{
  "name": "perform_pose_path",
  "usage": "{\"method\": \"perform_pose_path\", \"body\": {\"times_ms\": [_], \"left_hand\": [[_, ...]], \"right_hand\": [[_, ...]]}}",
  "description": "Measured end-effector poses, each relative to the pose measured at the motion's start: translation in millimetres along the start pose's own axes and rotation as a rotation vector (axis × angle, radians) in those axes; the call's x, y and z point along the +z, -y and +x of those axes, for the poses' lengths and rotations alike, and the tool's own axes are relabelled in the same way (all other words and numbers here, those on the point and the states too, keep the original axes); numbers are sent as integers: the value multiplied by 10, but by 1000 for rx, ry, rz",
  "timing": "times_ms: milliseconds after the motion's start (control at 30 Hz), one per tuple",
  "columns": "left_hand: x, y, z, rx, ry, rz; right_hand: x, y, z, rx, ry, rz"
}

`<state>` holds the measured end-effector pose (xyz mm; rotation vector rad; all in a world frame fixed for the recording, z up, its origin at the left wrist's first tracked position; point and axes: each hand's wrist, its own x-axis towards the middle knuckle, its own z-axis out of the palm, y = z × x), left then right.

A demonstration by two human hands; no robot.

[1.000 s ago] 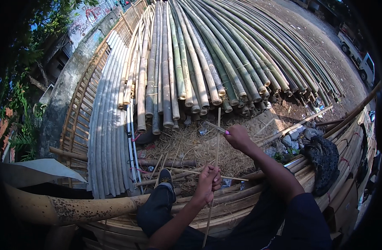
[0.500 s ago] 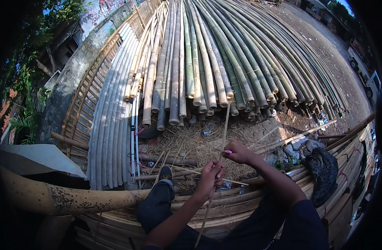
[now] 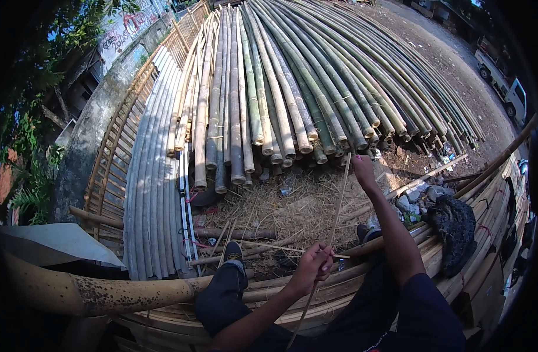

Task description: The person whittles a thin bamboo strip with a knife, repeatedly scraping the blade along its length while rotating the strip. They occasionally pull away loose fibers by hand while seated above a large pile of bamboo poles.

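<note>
A long, thin bamboo strip (image 3: 339, 205) slants from near my lap up toward the ends of the bamboo poles. My left hand (image 3: 314, 268) is closed around its lower part, in front of my knees. Farther out, with the arm stretched forward, my right hand (image 3: 363, 170) is closed at the strip's upper end. A small bright pink thing (image 3: 358, 157) shows at its fingers; the rest of it is hidden, so its kind is unclear.
A big stack of bamboo poles (image 3: 263, 111) lies ahead, beside corrugated sheets (image 3: 154, 176). A thick spotted bamboo pole (image 3: 113, 293) crosses at left. Split bamboo lengths (image 3: 333, 302) lie under my legs. A black crumpled piece (image 3: 451, 234) rests at right, near rubble (image 3: 413, 199).
My right hand has moved away from my left, forward along the strip toward its far end. The left hand sits lower, still gripping the strip. The view has shifted slightly.
</note>
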<state>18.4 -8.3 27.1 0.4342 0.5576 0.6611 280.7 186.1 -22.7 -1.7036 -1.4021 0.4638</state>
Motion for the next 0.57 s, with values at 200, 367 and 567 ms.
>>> {"method": "perform_pose_path", "body": {"times_ms": [200,367,567], "left_hand": [[-156,-426,73,89,-99,11],[199,-897,44,180,-31,196],[1350,-1645,78,297,24,550]], "right_hand": [[87,51,-60,79,134,-11],[130,488,-102,25,82,129],[187,310,-198,97,301,615]]}}
